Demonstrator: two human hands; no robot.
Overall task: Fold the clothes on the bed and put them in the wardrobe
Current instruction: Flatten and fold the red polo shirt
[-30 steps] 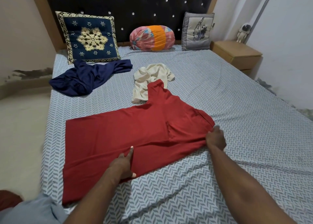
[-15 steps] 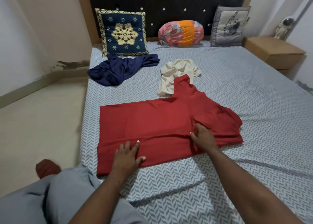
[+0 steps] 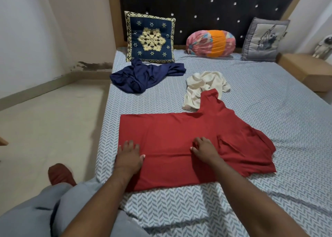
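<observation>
Left hand: my left hand (image 3: 128, 157) lies flat, fingers straight and slightly spread, pressing on the near left corner of the red garment (image 3: 179, 129); it grips nothing.
Right hand: my right hand (image 3: 204, 149) rests mid-garment, fingers bent with their tips on a crease; I cannot tell whether they pinch the cloth.
Red garment: spread across the bed (image 3: 269, 102) with its long side folded over; one sleeve lies on the cream garment (image 3: 203, 86).
Other clothes: cream garment and navy garment (image 3: 143, 75) lie crumpled further up the bed, apart from each other.
Headboard end: navy cushion (image 3: 150, 39), striped bolster (image 3: 211, 43), grey cushion (image 3: 264, 39).
</observation>
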